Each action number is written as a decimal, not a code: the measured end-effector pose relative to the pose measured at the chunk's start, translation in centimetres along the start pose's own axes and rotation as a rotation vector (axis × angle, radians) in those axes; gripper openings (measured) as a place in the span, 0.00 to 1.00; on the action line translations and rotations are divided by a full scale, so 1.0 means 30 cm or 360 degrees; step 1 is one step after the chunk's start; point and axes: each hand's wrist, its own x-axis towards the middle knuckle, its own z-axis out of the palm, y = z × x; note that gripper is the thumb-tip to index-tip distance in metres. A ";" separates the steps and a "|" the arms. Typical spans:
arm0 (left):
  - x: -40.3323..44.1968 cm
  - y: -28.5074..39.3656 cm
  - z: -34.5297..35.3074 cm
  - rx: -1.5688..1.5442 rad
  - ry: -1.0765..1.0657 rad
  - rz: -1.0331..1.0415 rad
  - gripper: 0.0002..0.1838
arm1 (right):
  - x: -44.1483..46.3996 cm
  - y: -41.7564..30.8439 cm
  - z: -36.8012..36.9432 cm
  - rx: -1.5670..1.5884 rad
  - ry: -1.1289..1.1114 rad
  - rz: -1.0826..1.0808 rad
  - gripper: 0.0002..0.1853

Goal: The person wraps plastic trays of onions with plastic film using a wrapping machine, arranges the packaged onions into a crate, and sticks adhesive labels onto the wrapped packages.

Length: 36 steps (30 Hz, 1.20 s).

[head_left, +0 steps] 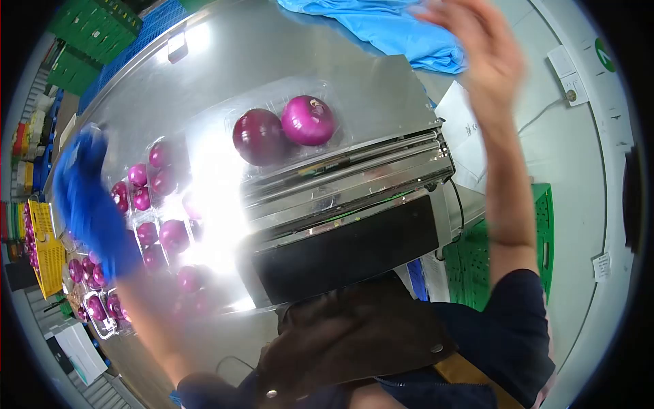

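Observation:
Two large red onions, a dark one [260, 137] and a brighter one [308, 120], sit side by side in a clear tray on the steel table, behind the wrapping machine [347, 245]. My left hand [85, 191], in a blue glove, is raised at the left near the packed onions [138, 175]; motion blur smears its fingers. My bare right hand [480, 44] is up at the top right by the blue plastic sheet [409, 34], its blurred fingers apart with nothing between them.
Green crates [95, 31] are stacked at the far left, above a yellow crate [46, 252] of onions. A green crate [470, 255] stands at the right, beside the machine. A paper sheet [463, 129] and a cable lie near the wall.

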 end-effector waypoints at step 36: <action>-0.888 -0.035 0.014 0.1046 -0.0392 -0.0422 0.16 | -0.840 -0.069 0.013 -0.0882 -0.0379 0.1004 0.19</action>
